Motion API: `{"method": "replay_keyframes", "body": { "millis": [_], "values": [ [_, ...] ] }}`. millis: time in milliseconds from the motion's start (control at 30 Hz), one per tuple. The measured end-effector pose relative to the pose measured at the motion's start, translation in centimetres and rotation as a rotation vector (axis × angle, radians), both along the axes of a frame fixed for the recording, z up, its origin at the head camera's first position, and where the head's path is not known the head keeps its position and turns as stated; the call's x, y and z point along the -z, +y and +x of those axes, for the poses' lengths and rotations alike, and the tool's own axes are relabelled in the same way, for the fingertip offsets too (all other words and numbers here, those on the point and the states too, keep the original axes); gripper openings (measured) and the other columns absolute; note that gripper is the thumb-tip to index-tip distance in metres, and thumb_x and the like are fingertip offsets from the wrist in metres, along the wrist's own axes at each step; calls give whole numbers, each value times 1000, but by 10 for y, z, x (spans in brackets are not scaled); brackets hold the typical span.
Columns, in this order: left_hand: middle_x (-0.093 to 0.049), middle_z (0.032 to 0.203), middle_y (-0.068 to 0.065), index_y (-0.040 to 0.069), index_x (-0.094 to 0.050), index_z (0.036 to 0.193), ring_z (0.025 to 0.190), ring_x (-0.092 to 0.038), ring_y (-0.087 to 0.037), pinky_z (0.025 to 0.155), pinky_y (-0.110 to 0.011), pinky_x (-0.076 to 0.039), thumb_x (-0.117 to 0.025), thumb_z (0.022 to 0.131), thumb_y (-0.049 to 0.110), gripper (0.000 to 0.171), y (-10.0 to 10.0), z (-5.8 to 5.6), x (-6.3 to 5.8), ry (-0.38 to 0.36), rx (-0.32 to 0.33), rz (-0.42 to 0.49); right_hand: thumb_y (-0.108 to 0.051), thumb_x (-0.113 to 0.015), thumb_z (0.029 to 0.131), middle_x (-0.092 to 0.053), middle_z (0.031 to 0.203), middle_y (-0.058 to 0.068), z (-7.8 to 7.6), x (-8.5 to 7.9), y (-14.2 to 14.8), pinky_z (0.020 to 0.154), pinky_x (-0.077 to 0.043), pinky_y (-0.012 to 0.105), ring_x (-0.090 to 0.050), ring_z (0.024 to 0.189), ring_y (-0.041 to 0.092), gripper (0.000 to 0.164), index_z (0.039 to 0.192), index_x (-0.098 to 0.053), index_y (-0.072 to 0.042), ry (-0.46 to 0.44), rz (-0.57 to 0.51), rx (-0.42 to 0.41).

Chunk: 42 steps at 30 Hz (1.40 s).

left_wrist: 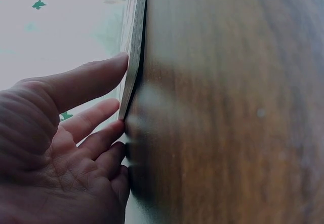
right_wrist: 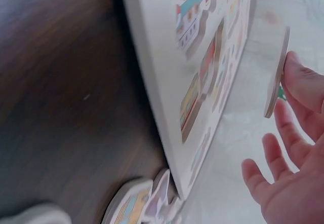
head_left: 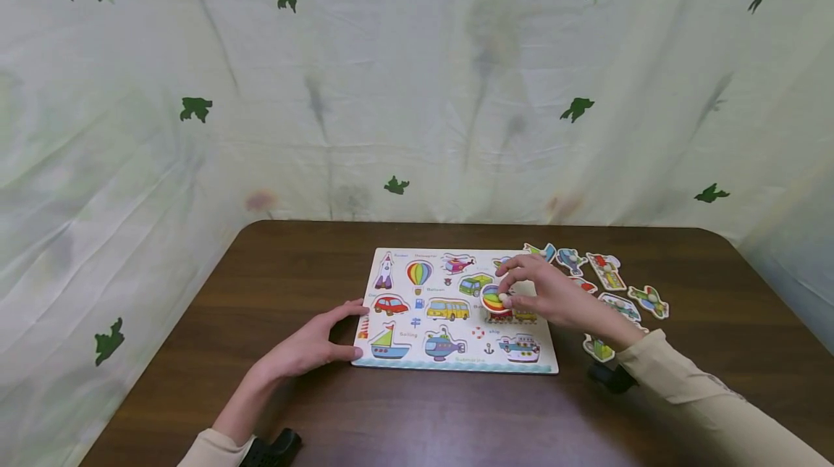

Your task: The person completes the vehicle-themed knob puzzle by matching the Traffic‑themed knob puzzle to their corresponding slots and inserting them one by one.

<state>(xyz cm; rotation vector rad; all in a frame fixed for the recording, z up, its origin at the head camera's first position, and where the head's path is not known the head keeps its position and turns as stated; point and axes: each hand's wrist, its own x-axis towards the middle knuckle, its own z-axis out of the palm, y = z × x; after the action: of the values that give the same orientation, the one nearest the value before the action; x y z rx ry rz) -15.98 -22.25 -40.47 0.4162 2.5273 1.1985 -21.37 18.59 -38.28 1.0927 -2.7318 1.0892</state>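
Note:
A white vehicle puzzle board [head_left: 547, 351] lies flat on the brown table. My left hand [head_left: 302, 344] rests at its left side, fingers extended, thumb by the near corner; the left wrist view shows the thumb [left_wrist: 96, 79] against the board's edge. Above the right half of the board, my right hand [head_left: 554, 293] pinches a rounded, rainbow-striped hot-air balloon puzzle piece [head_left: 490, 299] with thumb and fingertips. This thin piece [right_wrist: 278, 77] is tilted and apart from the board in the right wrist view, the other fingers spread. My right hand covers the board's upper right part.
Several loose vehicle pieces lie right of the board, among them an airplane piece [head_left: 648, 300] and a red-and-yellow truck-like piece [head_left: 606, 271]. Some overlap near the board's far right corner. A pale leaf-patterned curtain [head_left: 417, 90] hangs behind the table [head_left: 274, 271].

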Motion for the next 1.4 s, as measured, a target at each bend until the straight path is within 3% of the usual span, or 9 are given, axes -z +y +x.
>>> {"method": "replay_keyframes", "body": {
  "millis": [233, 400, 600, 1400],
  "values": [
    [-35, 155, -13, 13, -55, 137, 145, -22, -38, 110, -58, -22, -78, 83, 18, 59, 0, -1, 1, -4, -7, -3, -22, -79, 84, -61, 121, 7, -8, 2, -12, 99, -35, 53, -49, 118, 28, 9, 91, -73, -21, -20, -24, 53],
    [-35, 155, -13, 13, -55, 137, 145, -21, -38, 110, -59, -22, -78, 83, 18, 59, 0, -1, 1, -7, -11, -5, -20, -80, 84, -62, 120, 9, -15, 0, -21, 97, -36, 53, -50, 117, 30, 9, 90, -74, -18, -26, -38, 101],
    [-35, 155, -13, 13, -55, 137, 145, -21, -38, 110, -58, -22, -79, 83, 17, 59, 1, -1, 1, -4, -7, -3, -22, -78, 86, -61, 123, 5, -20, -5, -34, 102, -34, 55, -48, 121, 29, 7, 89, -74, -18, -109, -36, 173],
    [-36, 155, -12, 11, -54, 138, 145, -21, -37, 110, -56, -22, -79, 83, 18, 61, -1, -2, 3, 8, 7, -8, -18, -74, 90, -63, 122, 11, -46, -1, -81, 103, -36, 52, -50, 122, 28, 6, 87, -74, -13, -173, -94, 119]
  ]
}}
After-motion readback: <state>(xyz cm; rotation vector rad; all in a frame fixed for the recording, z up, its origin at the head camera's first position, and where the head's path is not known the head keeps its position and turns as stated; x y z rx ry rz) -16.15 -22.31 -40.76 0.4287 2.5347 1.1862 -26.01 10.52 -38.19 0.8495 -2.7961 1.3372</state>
